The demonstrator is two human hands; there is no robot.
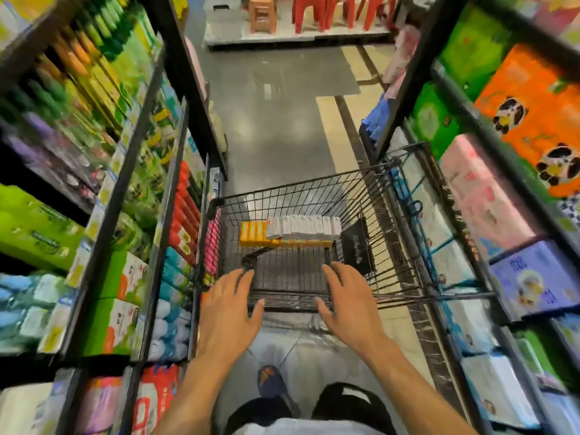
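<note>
Both hands are out over the near end of the cart (298, 193): left hand (230, 309) and right hand (350, 304), set apart, fingers straight and spread, gripping nothing. The palms seem to sit at the push bar, placed wide to steer, I'd say, though actual contact is hard to tell. The cart is black wire, deep-sided, standing mid-aisle on the grey floor (276, 120) between packed shelves (125, 183), close to the left one. Its load sits at the far end: a row of white boxes (309, 227) lying on yellow boxes (252, 233), with a black bag (356, 246) leaning against the right wall.
</note>
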